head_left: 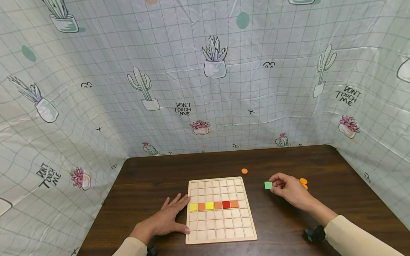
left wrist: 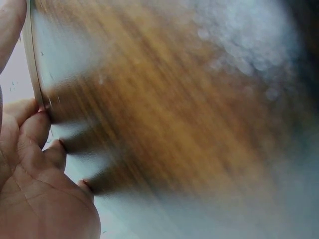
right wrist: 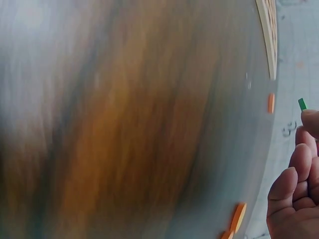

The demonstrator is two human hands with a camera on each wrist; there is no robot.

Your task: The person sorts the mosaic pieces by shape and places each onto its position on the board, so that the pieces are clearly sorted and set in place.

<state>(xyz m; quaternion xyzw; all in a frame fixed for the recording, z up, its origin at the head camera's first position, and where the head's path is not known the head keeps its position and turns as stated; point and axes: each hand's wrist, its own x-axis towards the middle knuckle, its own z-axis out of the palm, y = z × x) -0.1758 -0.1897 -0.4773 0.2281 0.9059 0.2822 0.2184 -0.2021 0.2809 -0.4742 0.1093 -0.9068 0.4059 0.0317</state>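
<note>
The right hand [head_left: 290,189] pinches a green tile [head_left: 268,185] to the right of the grid board [head_left: 221,241]; the bare cell [head_left: 243,204] ending the coloured row [head_left: 209,206] lies leftward and nearer the person. The left hand [head_left: 167,217] (spread, holding nothing) touches the board's left edge.

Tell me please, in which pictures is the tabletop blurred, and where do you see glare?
Head view: wood-grain tabletop, grid board and green square tile look fairly sharp; left wrist view: tabletop blurred, with pale glare at upper right; right wrist view: tabletop blurred too, whitish glare at upper left, and its edge looks curved.
</note>
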